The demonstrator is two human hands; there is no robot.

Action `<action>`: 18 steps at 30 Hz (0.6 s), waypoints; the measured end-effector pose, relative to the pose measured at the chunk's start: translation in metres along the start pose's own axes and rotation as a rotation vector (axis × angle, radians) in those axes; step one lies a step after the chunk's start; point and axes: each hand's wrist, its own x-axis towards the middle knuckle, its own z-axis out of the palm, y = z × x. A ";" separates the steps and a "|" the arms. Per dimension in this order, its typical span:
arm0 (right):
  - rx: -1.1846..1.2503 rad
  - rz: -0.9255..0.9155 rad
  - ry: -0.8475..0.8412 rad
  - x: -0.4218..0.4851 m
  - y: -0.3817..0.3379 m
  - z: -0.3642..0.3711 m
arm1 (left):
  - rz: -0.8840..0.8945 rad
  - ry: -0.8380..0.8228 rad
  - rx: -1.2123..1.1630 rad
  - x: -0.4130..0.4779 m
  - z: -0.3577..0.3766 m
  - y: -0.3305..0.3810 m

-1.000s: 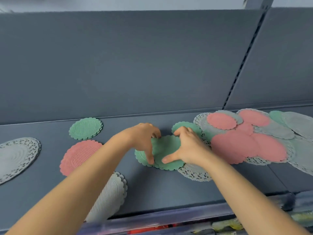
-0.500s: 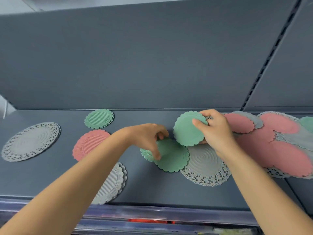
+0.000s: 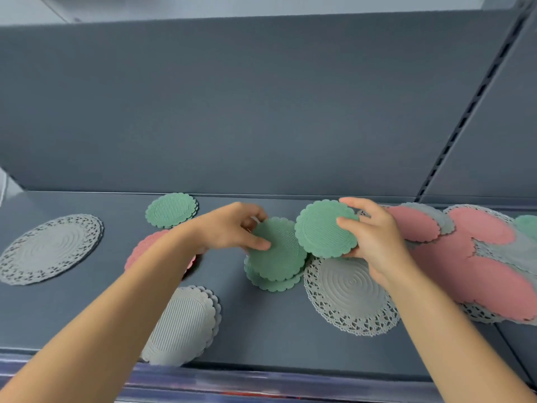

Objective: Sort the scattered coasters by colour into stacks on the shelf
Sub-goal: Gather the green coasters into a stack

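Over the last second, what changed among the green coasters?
The right hand took a green coaster from the back and lifted it. The left hand, earlier pressing down on the green stack, now pinches its top coaster and tips it up. The pink heap and grey lace mats stayed put.

The pink coaster [image 3: 142,248] at the left is largely covered by the left forearm [image 3: 122,301], which also overlaps one side of the grey ribbed coaster [image 3: 186,318]. The lower green coasters [image 3: 273,282] are mostly hidden under the tilted green coaster [image 3: 279,248] gripped by the left hand [image 3: 229,228], so their number cannot be told. The lace doily [image 3: 345,295] is partly covered by the right hand [image 3: 374,239] and the raised green coaster [image 3: 325,228] pinched in it. The pink and grey pile [image 3: 479,274] is cut off by the right edge.
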 end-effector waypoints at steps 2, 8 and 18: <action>0.004 0.008 -0.048 0.001 -0.002 0.015 | 0.033 0.220 -0.239 -0.011 -0.021 -0.016; 0.033 0.041 -0.151 0.000 -0.008 0.094 | -0.050 0.681 -0.319 -0.022 -0.097 -0.084; -0.133 0.109 -0.124 0.035 -0.009 0.254 | -0.018 0.407 0.440 -0.001 -0.156 -0.142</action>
